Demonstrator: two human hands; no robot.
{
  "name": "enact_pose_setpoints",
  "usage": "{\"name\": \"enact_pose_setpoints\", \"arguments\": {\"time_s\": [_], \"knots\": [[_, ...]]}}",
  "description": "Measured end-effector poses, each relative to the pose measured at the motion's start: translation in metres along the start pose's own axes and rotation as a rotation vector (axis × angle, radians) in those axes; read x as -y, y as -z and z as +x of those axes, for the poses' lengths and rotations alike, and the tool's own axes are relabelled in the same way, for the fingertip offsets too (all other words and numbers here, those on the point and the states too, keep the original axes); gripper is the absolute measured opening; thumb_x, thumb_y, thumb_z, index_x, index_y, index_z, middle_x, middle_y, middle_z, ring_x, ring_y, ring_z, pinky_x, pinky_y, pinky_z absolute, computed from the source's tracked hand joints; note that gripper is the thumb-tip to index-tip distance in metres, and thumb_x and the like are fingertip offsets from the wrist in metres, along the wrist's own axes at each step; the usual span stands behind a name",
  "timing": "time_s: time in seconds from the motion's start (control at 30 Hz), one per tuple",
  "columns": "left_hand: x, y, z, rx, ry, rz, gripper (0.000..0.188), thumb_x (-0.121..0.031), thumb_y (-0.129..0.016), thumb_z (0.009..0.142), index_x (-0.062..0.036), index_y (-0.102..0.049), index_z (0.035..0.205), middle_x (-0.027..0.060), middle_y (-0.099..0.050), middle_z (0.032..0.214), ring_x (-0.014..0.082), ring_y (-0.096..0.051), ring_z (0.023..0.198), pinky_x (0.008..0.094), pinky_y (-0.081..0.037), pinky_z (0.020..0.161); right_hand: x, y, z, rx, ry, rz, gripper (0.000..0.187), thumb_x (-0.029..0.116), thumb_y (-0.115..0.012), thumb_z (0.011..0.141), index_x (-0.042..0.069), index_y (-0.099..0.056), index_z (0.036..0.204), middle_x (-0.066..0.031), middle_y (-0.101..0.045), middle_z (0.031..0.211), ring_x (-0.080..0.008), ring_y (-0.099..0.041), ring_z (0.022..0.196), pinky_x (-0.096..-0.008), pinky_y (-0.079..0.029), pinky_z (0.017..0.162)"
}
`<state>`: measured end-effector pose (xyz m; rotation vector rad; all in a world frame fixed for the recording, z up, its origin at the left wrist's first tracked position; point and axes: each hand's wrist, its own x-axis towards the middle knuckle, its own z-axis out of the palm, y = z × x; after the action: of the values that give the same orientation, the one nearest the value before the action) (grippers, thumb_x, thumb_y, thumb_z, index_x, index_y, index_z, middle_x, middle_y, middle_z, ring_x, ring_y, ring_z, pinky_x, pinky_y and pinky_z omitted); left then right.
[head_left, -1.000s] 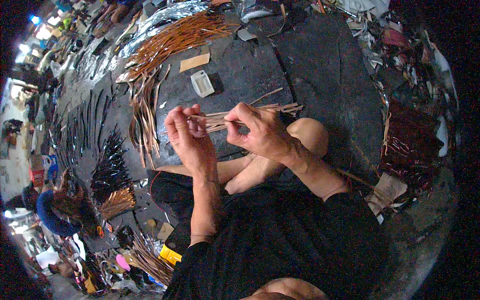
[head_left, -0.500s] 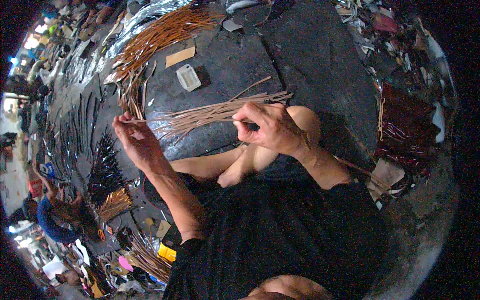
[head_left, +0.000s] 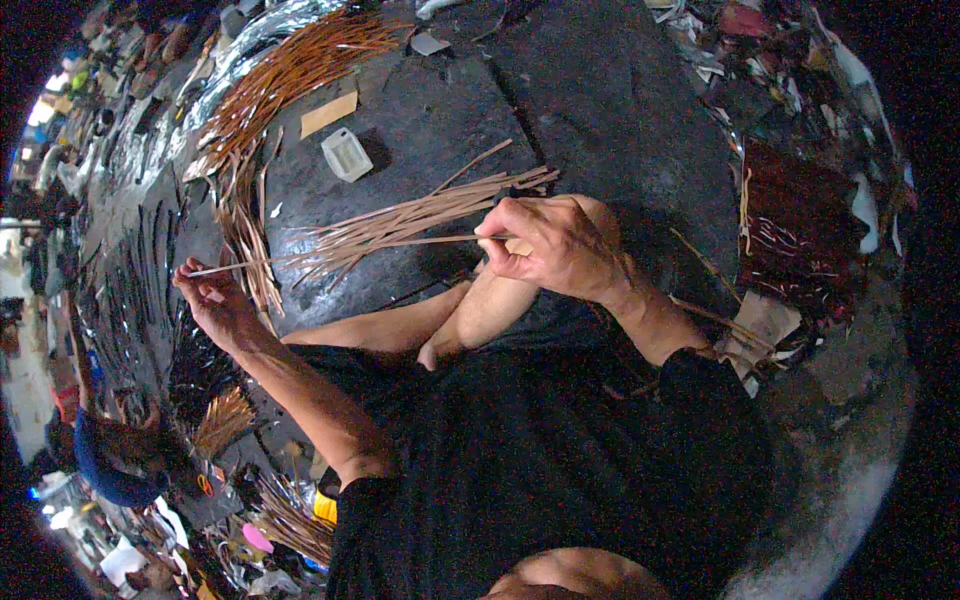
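A thin brown strip (head_left: 420, 241) is stretched between my two hands, above the dark floor. My left hand (head_left: 218, 312), out to the left, pinches one end of it between thumb and fingertips. The strip's other end is pinched between the thumb and bent forefinger of my right hand (head_left: 550, 245), near my knee. Just beyond the strip lies a loose pile of similar brown strips (head_left: 425, 208), its right end close to my right hand. More long brown strips (head_left: 243, 225) lie on the floor beyond my left hand.
A small whitish plastic tray (head_left: 347, 157) and a tan card piece (head_left: 329, 115) lie beyond the pile. Orange-brown strips (head_left: 300, 75) are heaped at the far left, black strips (head_left: 150, 260) at the left. A dark red sheet (head_left: 795, 225) lies right. Another person in blue (head_left: 105, 470) is at lower left.
My left hand has moved outward to the left and slightly nearer, drawing the strip out longer between my hands. My right hand stays pinched; the whole view has shifted slightly.
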<state>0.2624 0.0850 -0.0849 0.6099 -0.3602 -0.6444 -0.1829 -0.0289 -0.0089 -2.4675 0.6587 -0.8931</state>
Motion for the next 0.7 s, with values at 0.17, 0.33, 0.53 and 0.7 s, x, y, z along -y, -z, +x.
{"name": "enact_pose_setpoints", "arguments": {"time_s": [0.17,0.33,0.53,0.7], "knots": [[0.002,0.006,0.002,-0.077,0.02,0.02,0.021,-0.022,-0.064,0.091,-0.0023,-0.062,0.1,0.0098,-0.069,0.097,0.0149,-0.067,0.08,0.0272,-0.058,0.07,-0.008,0.011,-0.012,0.021,-0.075,-0.045,0.018,0.015,-0.072,0.079,0.008,-0.059,0.087,-0.006,-0.067,0.083,-0.0245,-0.069,0.075,-0.0347,-0.055,0.067],[-0.002,0.026,0.013,-0.125,0.012,0.1,0.024,-0.025,-0.064,0.09,-0.004,-0.063,0.102,0.0096,-0.068,0.1,0.0133,-0.065,0.081,0.0251,-0.055,0.069,-0.016,0.018,-0.022,0.033,-0.132,0.019,0.018,0.011,-0.072,0.078,0.006,-0.059,0.088,-0.0082,-0.066,0.083,-0.0255,-0.068,0.076,-0.0354,-0.053,0.067],[0.002,0.056,0.031,-0.057,0.08,0.05,0.025,-0.026,-0.065,0.091,-0.0032,-0.062,0.101,0.0064,-0.066,0.094,0.011,-0.057,0.07,0.0221,-0.049,0.067,-0.023,0.021,-0.026,0.029,-0.154,0.076,0.015,0.01,-0.072,0.079,0.005,-0.06,0.088,-0.0084,-0.066,0.08,-0.0248,-0.067,0.073,-0.0349,-0.053,0.065],[0.04,0.058,0.031,-0.166,0.159,0.206,0.026,-0.031,-0.063,0.093,-0.0057,-0.061,0.1,0.0035,-0.064,0.093,0.01,-0.056,0.074,0.0221,-0.046,0.066,-0.045,0.024,-0.032,0.025,-0.299,0.129,0.015,0.012,-0.072,0.081,0.004,-0.065,0.091,-0.0073,-0.068,0.079,-0.0195,-0.067,0.074,-0.0306,-0.052,0.066]]}}
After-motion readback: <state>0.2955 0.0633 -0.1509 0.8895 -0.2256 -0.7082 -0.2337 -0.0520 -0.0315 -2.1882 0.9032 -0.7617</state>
